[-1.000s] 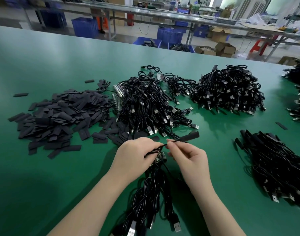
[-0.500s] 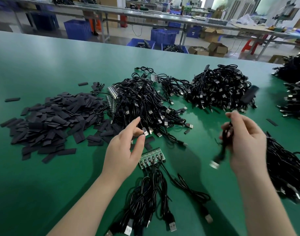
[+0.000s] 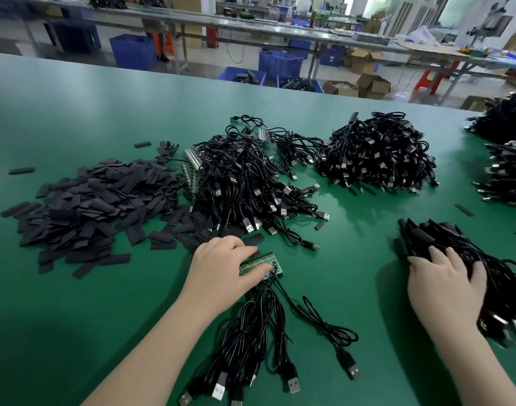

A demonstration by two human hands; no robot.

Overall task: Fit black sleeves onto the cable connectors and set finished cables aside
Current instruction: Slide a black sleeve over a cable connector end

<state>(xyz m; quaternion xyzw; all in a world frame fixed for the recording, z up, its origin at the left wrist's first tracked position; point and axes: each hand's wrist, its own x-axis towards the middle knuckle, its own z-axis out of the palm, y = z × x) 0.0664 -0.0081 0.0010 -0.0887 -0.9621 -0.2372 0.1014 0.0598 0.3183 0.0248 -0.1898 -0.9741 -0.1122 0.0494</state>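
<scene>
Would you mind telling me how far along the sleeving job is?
Done: a pile of sleeved cables lies under the right hand. In hand: the left hand grips the green board strip. Left: a large unsleeved heap and many loose sleeves.

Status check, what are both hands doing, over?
Left hand gripping green board strip. Right hand flat on finished cable pile. Sleeve pile untouched.
</scene>
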